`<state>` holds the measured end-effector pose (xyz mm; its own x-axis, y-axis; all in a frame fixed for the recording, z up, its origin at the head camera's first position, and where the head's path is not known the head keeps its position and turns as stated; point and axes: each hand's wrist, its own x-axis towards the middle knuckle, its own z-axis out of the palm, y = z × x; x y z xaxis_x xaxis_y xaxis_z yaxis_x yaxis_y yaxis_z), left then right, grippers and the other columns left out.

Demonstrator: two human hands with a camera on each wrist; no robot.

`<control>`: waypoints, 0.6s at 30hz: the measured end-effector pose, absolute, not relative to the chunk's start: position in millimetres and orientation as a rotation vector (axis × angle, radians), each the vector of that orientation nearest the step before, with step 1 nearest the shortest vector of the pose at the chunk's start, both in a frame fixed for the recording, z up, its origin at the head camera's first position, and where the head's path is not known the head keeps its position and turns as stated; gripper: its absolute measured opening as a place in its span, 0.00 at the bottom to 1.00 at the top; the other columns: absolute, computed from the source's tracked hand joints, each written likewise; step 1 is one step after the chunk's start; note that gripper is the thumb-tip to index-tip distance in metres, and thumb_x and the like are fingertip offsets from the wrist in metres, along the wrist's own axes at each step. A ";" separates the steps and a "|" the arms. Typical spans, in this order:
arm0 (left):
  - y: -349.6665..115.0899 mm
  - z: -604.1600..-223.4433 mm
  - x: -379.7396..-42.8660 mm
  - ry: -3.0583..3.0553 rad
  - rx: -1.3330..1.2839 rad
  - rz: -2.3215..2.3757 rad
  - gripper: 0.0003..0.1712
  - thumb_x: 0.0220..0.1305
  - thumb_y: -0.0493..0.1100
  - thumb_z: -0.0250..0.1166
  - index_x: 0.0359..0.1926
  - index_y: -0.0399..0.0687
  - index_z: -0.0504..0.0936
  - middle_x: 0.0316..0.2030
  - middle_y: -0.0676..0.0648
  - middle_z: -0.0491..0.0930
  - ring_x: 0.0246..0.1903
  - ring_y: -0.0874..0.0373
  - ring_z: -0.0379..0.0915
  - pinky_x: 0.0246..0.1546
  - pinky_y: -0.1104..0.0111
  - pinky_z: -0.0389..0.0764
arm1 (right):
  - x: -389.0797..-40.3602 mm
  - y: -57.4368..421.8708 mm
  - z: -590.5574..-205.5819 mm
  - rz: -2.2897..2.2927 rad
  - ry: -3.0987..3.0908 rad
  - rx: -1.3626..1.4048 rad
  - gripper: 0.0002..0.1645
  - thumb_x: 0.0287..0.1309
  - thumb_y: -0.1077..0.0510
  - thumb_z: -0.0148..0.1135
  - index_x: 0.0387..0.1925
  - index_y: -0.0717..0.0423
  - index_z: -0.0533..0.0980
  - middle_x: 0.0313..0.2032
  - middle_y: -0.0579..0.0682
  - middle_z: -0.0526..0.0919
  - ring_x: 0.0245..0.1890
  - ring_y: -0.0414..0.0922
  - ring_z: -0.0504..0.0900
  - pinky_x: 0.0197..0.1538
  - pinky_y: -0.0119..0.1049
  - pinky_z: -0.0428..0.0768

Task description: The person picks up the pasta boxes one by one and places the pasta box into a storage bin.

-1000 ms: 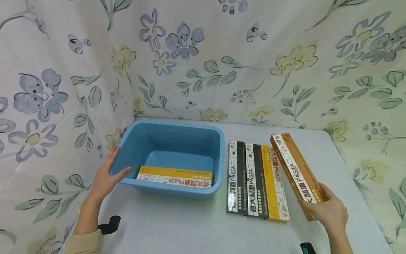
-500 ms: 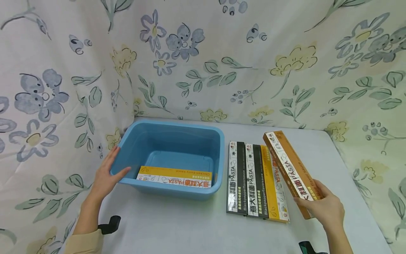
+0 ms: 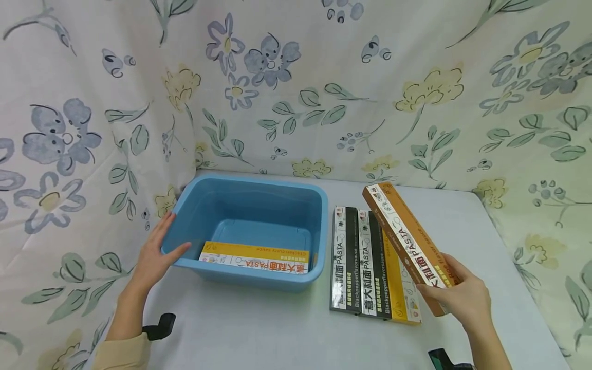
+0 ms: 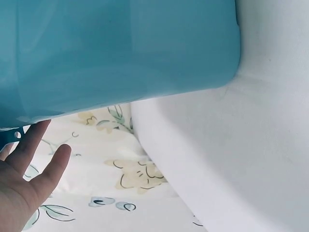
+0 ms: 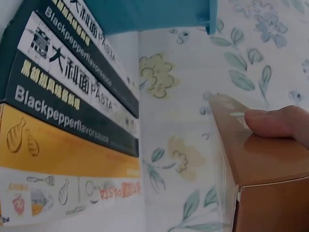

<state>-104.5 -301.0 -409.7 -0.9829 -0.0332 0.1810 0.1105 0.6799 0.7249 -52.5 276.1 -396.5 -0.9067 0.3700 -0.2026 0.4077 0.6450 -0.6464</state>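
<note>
My right hand [image 3: 464, 295] grips the near end of a brown pasta box [image 3: 407, 234], thumb on one side and fingers on the other. The box is raised and slants across the yellow pasta box [image 3: 396, 280], hiding part of it. In the right wrist view, the thumb [image 5: 275, 122] presses on the brown box's face. My left hand [image 3: 154, 254] rests at the near left corner of a blue plastic bin [image 3: 259, 280], fingers spread and fairly straight along the rim. Another yellow pasta box [image 3: 254, 257] lies inside the bin along its near wall.
Two black pasta boxes [image 3: 344, 259] lie side by side with the yellow one, just right of the bin. All rest on a white table [image 3: 254, 329]. A floral curtain [image 3: 296, 133] hangs behind the table and at its sides.
My right hand has moved left with the brown pasta box, from beside the row to partly over the yellow box. The left hand and the bin have stayed in place.
</note>
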 end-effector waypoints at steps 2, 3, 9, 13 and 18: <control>-301.4 -409.7 -104.9 -2.713 -0.062 -1.186 0.47 0.61 0.47 0.64 0.76 0.45 0.51 0.75 0.37 0.45 0.70 0.28 0.41 0.54 0.25 0.53 | -52.2 273.3 -394.2 -1.125 2.800 0.643 0.61 0.42 0.50 0.79 0.73 0.62 0.56 0.59 0.72 0.68 0.49 0.63 0.70 0.34 0.33 0.74; -301.6 -409.7 -105.0 -2.713 -0.063 -1.186 0.47 0.61 0.47 0.64 0.76 0.45 0.51 0.75 0.37 0.45 0.70 0.28 0.42 0.54 0.25 0.53 | -52.1 272.2 -393.1 -1.128 2.798 0.631 0.61 0.41 0.50 0.79 0.73 0.62 0.56 0.59 0.72 0.68 0.49 0.63 0.70 0.34 0.33 0.74; -301.5 -408.2 -105.9 -2.718 -0.070 -1.161 0.47 0.61 0.47 0.64 0.76 0.44 0.51 0.75 0.36 0.45 0.70 0.28 0.42 0.54 0.25 0.53 | -52.9 271.2 -385.5 -1.114 2.824 0.488 0.60 0.42 0.51 0.79 0.72 0.64 0.57 0.56 0.74 0.70 0.47 0.62 0.71 0.33 0.35 0.75; -301.7 -407.3 -105.7 -2.722 -0.076 -1.159 0.48 0.61 0.48 0.64 0.76 0.44 0.51 0.75 0.36 0.45 0.70 0.29 0.41 0.55 0.25 0.52 | -55.1 271.1 -379.3 -1.096 2.858 0.398 0.59 0.43 0.50 0.78 0.71 0.66 0.57 0.55 0.74 0.70 0.46 0.62 0.72 0.33 0.35 0.75; -302.4 -408.5 -105.1 -2.728 -0.068 -1.161 0.48 0.61 0.47 0.64 0.76 0.44 0.51 0.75 0.36 0.45 0.70 0.29 0.41 0.55 0.26 0.53 | -56.6 268.1 -373.6 -1.117 2.857 0.330 0.59 0.43 0.50 0.79 0.71 0.67 0.58 0.55 0.74 0.71 0.46 0.61 0.73 0.34 0.36 0.75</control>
